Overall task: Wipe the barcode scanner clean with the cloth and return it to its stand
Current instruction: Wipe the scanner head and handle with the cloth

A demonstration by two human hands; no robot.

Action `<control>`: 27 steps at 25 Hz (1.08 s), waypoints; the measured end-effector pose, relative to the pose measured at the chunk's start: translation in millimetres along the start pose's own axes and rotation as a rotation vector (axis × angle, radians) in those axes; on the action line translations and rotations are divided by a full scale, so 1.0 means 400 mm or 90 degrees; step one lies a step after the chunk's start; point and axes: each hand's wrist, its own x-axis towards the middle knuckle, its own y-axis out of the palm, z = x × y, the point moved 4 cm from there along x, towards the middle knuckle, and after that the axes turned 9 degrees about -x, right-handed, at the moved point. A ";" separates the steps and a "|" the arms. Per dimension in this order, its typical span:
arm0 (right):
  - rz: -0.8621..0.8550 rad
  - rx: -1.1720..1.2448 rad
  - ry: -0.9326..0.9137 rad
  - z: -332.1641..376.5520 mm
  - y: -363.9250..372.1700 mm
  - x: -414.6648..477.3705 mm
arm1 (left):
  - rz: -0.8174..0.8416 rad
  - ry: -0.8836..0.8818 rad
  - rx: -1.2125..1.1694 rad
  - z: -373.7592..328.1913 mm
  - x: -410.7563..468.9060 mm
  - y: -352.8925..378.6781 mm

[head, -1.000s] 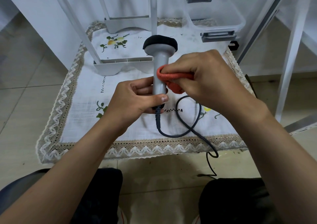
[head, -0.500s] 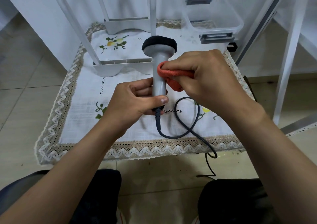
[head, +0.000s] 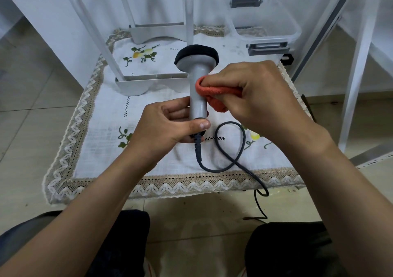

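Wiping the scanner (head: 198, 94) handle.
Our left hand (head: 168, 126) grips its base; right hand (head: 255, 94) should press the bunched cloth (head: 214, 95) firmly.

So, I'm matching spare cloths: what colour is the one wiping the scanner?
Orange-red; the cloth shows plainly in the head view, bunched in the right hand.

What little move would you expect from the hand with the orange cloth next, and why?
Probably a short rub up toward the head. The right hand presses the orange cloth against the middle of the grey scanner handle, while the left hand grips its base, so the neck and black-rimmed head above look unwiped.
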 end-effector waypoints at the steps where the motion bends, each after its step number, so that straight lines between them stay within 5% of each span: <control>1: 0.020 0.007 -0.006 0.001 0.002 0.000 | -0.003 -0.001 -0.006 0.000 0.000 -0.001; 6: 0.159 0.058 -0.035 0.013 0.011 -0.007 | -0.009 0.001 0.004 -0.002 0.001 -0.007; 13: 0.001 0.073 0.029 -0.005 -0.011 -0.001 | -0.017 -0.010 -0.004 -0.003 0.002 0.002; 23: 0.175 0.064 -0.046 0.017 0.021 -0.011 | -0.015 0.000 0.020 -0.003 0.002 -0.008; 27: 0.066 0.066 -0.005 -0.005 -0.004 -0.004 | -0.017 -0.008 0.015 -0.004 0.005 -0.009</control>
